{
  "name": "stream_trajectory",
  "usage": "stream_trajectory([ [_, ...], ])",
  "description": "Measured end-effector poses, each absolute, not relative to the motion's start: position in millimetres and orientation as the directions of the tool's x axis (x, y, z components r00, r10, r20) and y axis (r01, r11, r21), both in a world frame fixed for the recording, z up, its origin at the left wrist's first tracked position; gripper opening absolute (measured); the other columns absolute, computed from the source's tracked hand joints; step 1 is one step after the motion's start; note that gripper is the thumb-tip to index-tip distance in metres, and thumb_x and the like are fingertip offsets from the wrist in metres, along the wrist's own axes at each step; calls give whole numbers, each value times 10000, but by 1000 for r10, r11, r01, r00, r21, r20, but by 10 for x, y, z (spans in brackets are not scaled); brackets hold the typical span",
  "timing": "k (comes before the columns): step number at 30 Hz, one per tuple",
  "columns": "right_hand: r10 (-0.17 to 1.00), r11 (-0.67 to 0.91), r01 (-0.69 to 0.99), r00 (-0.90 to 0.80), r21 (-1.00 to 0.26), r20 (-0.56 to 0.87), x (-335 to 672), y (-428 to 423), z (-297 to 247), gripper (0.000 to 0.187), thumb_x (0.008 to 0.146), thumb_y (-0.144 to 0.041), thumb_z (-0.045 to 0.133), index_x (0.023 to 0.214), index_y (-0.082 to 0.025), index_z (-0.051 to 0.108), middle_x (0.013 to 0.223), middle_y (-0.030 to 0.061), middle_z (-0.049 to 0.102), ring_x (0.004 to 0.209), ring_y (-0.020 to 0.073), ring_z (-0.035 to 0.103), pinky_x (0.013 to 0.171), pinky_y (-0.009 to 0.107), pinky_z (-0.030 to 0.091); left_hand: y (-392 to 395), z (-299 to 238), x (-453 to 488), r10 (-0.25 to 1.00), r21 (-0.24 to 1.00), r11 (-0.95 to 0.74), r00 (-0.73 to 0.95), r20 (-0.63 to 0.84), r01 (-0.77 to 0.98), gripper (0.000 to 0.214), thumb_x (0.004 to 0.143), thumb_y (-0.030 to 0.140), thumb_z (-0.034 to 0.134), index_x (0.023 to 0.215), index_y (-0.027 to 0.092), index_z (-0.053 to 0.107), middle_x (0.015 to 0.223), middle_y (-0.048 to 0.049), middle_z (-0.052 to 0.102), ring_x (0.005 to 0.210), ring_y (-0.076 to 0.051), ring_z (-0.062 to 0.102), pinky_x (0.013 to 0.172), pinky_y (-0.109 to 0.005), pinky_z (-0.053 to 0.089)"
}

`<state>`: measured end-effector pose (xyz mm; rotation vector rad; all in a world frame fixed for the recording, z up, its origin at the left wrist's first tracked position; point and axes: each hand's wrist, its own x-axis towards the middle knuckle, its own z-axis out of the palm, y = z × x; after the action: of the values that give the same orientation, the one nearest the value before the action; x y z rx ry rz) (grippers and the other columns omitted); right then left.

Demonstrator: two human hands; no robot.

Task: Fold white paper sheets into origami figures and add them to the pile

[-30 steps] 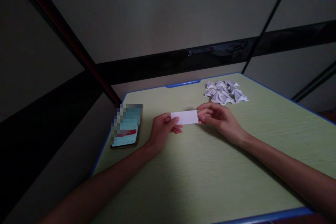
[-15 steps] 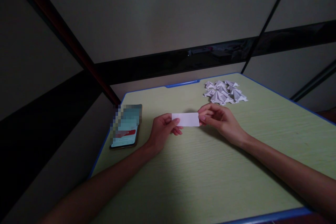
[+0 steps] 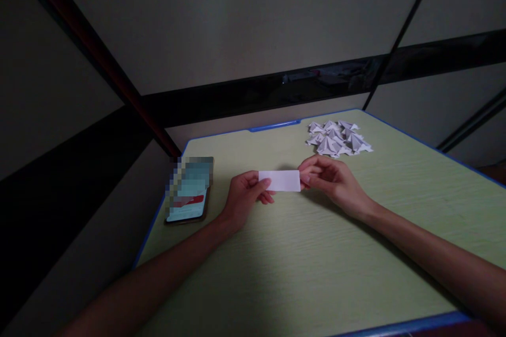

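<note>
A small white rectangle of paper (image 3: 285, 180) is held flat and level between my two hands, above the middle of the table. My left hand (image 3: 245, 197) pinches its left end, thumb on the near face and fingers behind. At the right end, the fingertips of my right hand (image 3: 334, 183) are closed on the paper's edge. Beyond my right hand lies a cluster of several folded white paper figures (image 3: 336, 139), with pleated, pointed shapes. Fingers behind the paper are partly hidden.
The light green table (image 3: 253, 274) has a blue rim and a blue handle (image 3: 275, 126) at its far edge. A lit smartphone (image 3: 192, 189), partly blurred out, lies at the left. Pale panels with a dark band (image 3: 253, 97) stand behind the table.
Almost nothing differs. The paper's lower right corner sits very slightly lower; both hands keep their places.
</note>
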<state>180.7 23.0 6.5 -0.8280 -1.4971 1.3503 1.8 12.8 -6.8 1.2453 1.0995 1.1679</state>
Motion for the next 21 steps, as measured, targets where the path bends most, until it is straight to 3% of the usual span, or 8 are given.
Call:
stream_trajectory([
  [7,911,196,-68,-356,-978,207,1815,235,49,83,677,-187,562,737,-158,512,596,-13,563,551,89,531,551,228,420,128,-64,20,995,1000,-25,92,26,-15,131,658,210,580,584,111,536,442,13,562,377,-60,501,379,-148,375],
  [12,888,308,60,-376,-949,265,1819,224,11,203,667,-160,555,870,-167,541,714,17,593,622,114,545,576,247,433,123,-66,17,988,999,-27,149,29,-18,149,666,237,574,603,107,537,463,5,570,376,-60,500,385,-154,381],
  [16,862,395,234,-430,-888,270,1818,200,14,171,688,-173,528,837,-159,612,729,35,627,689,149,564,616,276,444,111,-69,19,973,998,-33,225,45,-57,180,675,251,570,788,112,552,509,17,584,391,-67,519,392,-160,393],
  [21,910,336,267,-339,-903,239,1807,203,21,150,689,-242,547,748,-139,638,698,48,645,622,138,564,564,255,438,100,-58,26,966,995,-43,251,64,-86,323,670,365,566,881,123,537,515,17,580,402,-75,531,399,-167,392],
])
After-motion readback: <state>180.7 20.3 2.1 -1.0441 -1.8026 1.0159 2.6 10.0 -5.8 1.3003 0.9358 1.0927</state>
